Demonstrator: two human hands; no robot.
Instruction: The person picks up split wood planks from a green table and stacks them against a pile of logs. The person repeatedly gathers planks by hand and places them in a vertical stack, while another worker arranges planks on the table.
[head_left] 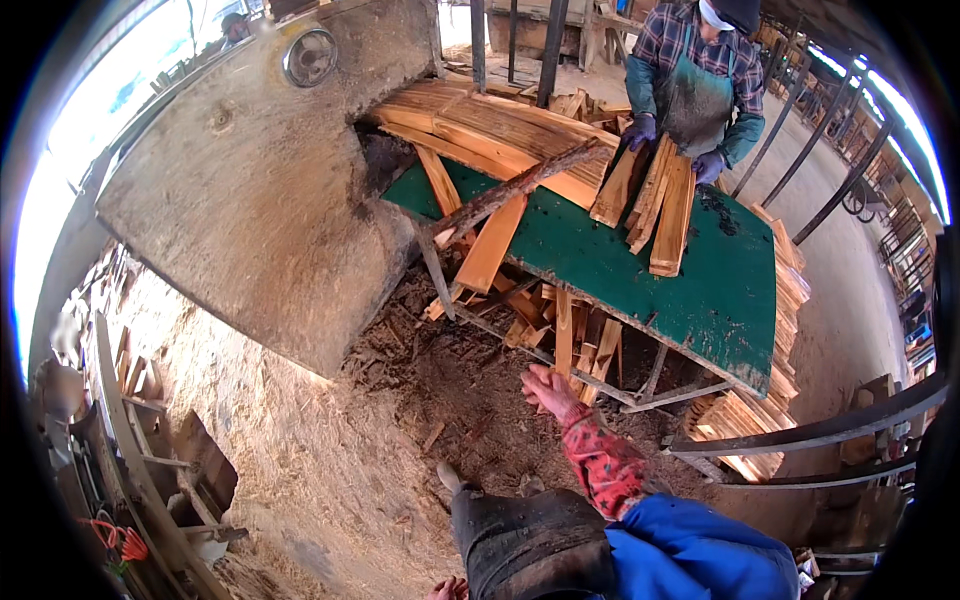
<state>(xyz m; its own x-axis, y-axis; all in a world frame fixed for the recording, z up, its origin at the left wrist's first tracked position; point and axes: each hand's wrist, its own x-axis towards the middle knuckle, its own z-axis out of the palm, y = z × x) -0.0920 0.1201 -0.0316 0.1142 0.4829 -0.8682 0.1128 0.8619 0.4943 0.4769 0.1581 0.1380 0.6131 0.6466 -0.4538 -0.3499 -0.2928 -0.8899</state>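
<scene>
My right hand (552,392) reaches forward in a red patterned sleeve, its fingers loosely bent and partly apart, with nothing visible in them. It is closest to a narrow upright board (564,330) beneath the front edge of the green-topped table (600,250); whether they touch I cannot tell. At the lower edge only part of my left hand (447,589) shows, and what its fingers do is hidden. A bark-edged strip (520,188) lies slantwise over the stacked planks (470,120). Beside it, a short board (492,245) juts over the table's near edge.
Across the table a gloved person (700,90) handles several narrow boards (650,200). A large dusty machine panel (260,190) stands at left. Offcuts lie under the table, bark and sawdust (330,450) on the floor. Curved metal bars (820,435) are at right.
</scene>
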